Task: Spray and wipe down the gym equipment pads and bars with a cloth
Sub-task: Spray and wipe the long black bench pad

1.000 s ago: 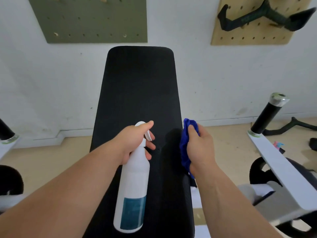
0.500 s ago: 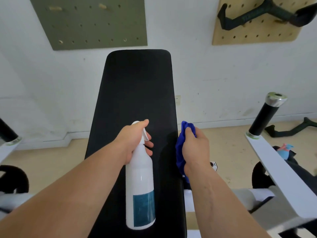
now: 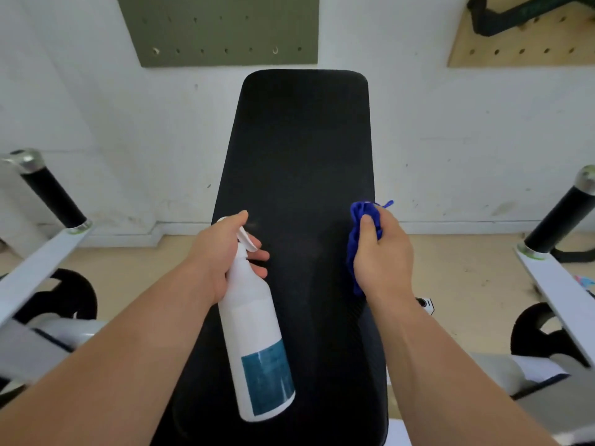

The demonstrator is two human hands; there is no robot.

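Note:
A long black bench pad runs away from me toward the wall. My left hand grips the neck of a white spray bottle with a teal label, index finger on top of the trigger head, nozzle pointing along the pad. My right hand is closed on a bunched blue cloth above the pad's right edge. A black-gripped bar stands at the left and another bar at the right.
White machine arms flank the bench on both sides, with black plates below them. A white wall is close behind the pad, carrying a green pegboard and a wooden pegboard with a dark handle hung on it.
My view has shifted right and down, so the left bar now shows. Both hands sit farther apart, and the cloth hand has moved right toward the pad's edge.

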